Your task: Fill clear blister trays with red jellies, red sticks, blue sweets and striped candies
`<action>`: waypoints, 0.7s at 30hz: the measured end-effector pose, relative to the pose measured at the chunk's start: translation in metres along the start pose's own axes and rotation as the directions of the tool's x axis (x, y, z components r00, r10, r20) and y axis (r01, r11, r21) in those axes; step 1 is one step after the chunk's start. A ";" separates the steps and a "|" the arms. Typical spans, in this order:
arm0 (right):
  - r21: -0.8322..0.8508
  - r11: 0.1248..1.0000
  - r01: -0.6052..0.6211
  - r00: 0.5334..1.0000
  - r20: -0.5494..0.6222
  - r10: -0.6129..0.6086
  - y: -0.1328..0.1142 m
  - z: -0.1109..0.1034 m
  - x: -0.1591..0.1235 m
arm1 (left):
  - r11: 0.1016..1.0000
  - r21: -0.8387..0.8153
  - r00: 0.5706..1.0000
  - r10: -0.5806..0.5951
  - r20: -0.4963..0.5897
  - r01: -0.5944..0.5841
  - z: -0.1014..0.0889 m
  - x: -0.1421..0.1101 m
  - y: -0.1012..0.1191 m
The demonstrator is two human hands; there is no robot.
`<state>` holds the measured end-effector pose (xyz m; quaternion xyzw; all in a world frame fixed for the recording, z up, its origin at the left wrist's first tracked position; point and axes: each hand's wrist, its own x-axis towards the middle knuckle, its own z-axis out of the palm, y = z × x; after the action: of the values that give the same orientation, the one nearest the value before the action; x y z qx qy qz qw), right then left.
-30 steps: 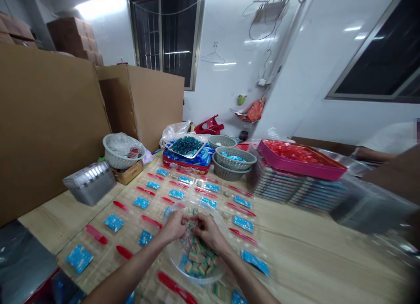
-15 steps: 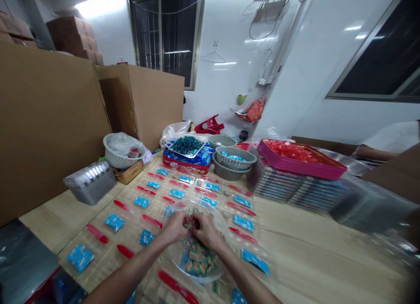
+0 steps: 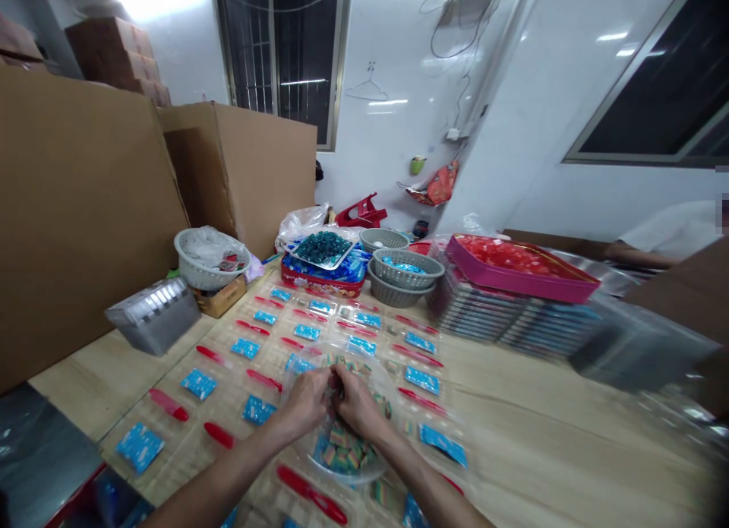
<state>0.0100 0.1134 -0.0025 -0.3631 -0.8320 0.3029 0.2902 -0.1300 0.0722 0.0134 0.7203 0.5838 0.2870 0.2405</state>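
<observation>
Left hand (image 3: 307, 400), right hand (image 3: 358, 403) meet over the bowl (image 3: 392, 387), likely to catch blocks (image 3: 345, 458); fingers (image 3: 340, 371) curled close, grip's contents hidden.

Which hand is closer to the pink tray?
The right. The right hand is over the bowl, in front and left of the pink tray; the left hand is just beside it, farther left.

No lettering can be read; pale marks on the red container (image 3: 323, 286) are too small
</observation>
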 end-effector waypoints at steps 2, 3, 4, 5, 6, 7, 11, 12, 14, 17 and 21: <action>-0.004 1.000 0.006 1.000 -0.007 -0.006 -0.001 0.001 0.004 | 1.000 0.004 1.000 0.002 -0.022 -0.002 -0.002 0.002 0.000; -0.007 1.000 0.005 1.000 0.005 -0.005 -0.001 0.001 0.006 | 1.000 0.007 1.000 -0.006 -0.018 0.006 -0.004 0.003 -0.001; -0.011 1.000 0.000 1.000 0.020 0.001 -0.001 0.002 0.008 | 1.000 0.012 1.000 -0.019 -0.008 0.019 -0.005 0.005 -0.002; -0.017 1.000 -0.008 0.999 0.034 0.009 0.000 0.002 0.010 | 0.999 0.019 0.999 -0.034 0.005 0.034 -0.006 0.006 -0.003; -0.022 1.000 -0.018 0.999 0.047 0.019 0.001 0.003 0.011 | 0.998 0.028 0.999 -0.051 0.020 0.050 -0.007 0.007 -0.004; -0.025 0.999 -0.027 0.998 0.058 0.028 0.002 0.004 0.011 | 0.997 0.039 0.997 -0.070 0.031 0.068 -0.008 0.008 -0.005; -0.067 0.996 -0.062 0.994 0.085 0.068 0.000 0.004 0.009 | 0.989 0.086 0.991 -0.123 0.049 0.119 -0.007 0.008 -0.007; -0.082 0.995 -0.062 0.994 0.085 0.069 -0.002 0.004 0.008 | 0.988 0.090 0.991 -0.129 0.048 0.124 -0.006 0.008 -0.007; -0.096 0.994 -0.044 0.996 0.069 0.050 -0.008 0.002 0.008 | 0.991 0.077 0.993 -0.115 0.025 0.113 -0.005 0.009 -0.008; -0.088 0.996 -0.006 0.999 0.046 0.010 -0.015 0.000 0.009 | 0.994 0.070 0.996 -0.088 -0.012 0.088 -0.004 0.010 -0.011; -0.068 0.998 -0.017 0.998 0.055 0.021 -0.015 0.000 0.009 | 0.987 0.112 0.993 -0.115 0.033 0.111 -0.004 0.011 -0.015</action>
<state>-0.0015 0.1122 0.0107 -0.3720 -0.8460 0.2872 0.2519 -0.1417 0.0856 0.0071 0.7036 0.6339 0.2261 0.2280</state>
